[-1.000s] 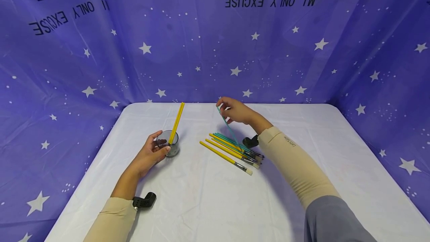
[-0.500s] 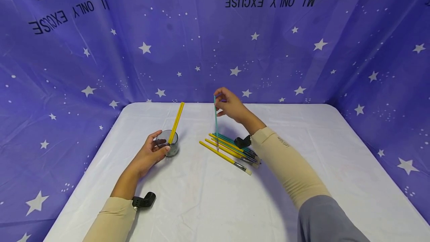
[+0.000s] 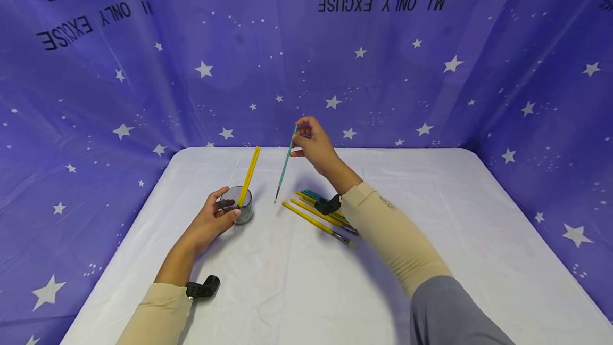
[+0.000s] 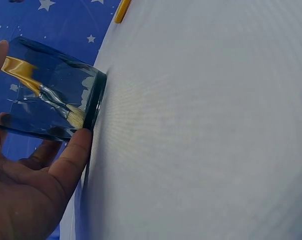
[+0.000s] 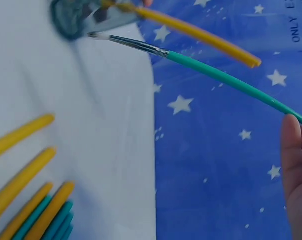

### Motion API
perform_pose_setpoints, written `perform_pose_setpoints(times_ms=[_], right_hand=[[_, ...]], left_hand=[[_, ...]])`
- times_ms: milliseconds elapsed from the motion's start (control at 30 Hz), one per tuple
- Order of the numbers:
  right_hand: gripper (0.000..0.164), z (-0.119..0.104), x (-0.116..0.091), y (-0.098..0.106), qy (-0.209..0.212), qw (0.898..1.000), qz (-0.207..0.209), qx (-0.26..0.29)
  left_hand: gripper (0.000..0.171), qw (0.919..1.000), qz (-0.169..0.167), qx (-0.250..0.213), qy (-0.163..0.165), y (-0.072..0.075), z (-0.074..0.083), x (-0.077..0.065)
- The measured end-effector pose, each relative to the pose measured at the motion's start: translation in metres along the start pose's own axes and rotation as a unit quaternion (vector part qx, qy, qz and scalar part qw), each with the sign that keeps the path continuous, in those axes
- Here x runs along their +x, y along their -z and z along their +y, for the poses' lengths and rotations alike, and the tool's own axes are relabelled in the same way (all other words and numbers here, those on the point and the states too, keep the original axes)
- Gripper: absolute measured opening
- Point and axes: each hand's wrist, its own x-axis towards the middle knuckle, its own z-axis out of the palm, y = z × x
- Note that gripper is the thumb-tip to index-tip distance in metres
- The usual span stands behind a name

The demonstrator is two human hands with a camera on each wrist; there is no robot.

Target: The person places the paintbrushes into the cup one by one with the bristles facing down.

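Note:
My left hand [image 3: 209, 223] grips a clear drinking glass [image 4: 55, 95] on the white table, thumb on one side and fingers round the other. Two yellow-handled paintbrushes [image 3: 249, 174] lean inside it, handles up; bristles [image 4: 75, 117] show near its base in the left wrist view. My right hand [image 3: 313, 145] pinches a thin teal paintbrush [image 5: 216, 74] near the handle's end. That brush hangs tip down above the table, between the glass and a loose pile of yellow [image 3: 306, 216] and teal paintbrushes [image 5: 55, 222]. My right forearm and wrist camera hide part of the pile.
White cloth covers the table [image 3: 268, 292]. Behind and at both sides hangs a purple star-printed curtain [image 3: 287, 41], meeting the table's back edge. A black wrist camera [image 3: 203, 287] sits on my left wrist, another [image 3: 328, 205] on the right.
My right hand has moved left and up, lifting the teal paintbrush off the pile and swinging its tip toward the glass. The left hand and glass stay in place.

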Motion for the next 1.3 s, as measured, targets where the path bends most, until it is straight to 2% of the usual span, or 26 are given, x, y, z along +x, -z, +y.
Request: perform_pose_setpoints(times_ms=[200, 400, 700, 1300], right_hand=[[0.028, -0.006, 0.002, -0.016, 0.021, 0.997, 0.024, 0.064], [0.027, -0.003, -0.003, -0.043, 0.017, 0.994, 0.038, 0.099], [0.028, 0.015, -0.010, -0.072, 0.017, 0.997, 0.025, 0.071], [0.025, 0.038, -0.022, -0.088, 0.018, 1.000, 0.016, 0.010]], left_hand=[[0.083, 1.0000, 0.001, 0.005, 0.001, 0.000, -0.001, -0.001], [0.084, 1.0000, 0.003, 0.004, 0.004, 0.002, -0.001, -0.001], [0.083, 0.9999, 0.006, -0.010, 0.002, 0.001, -0.004, 0.000], [0.084, 1.0000, 0.006, 0.002, 0.006, 0.000, 0.000, -0.001]])
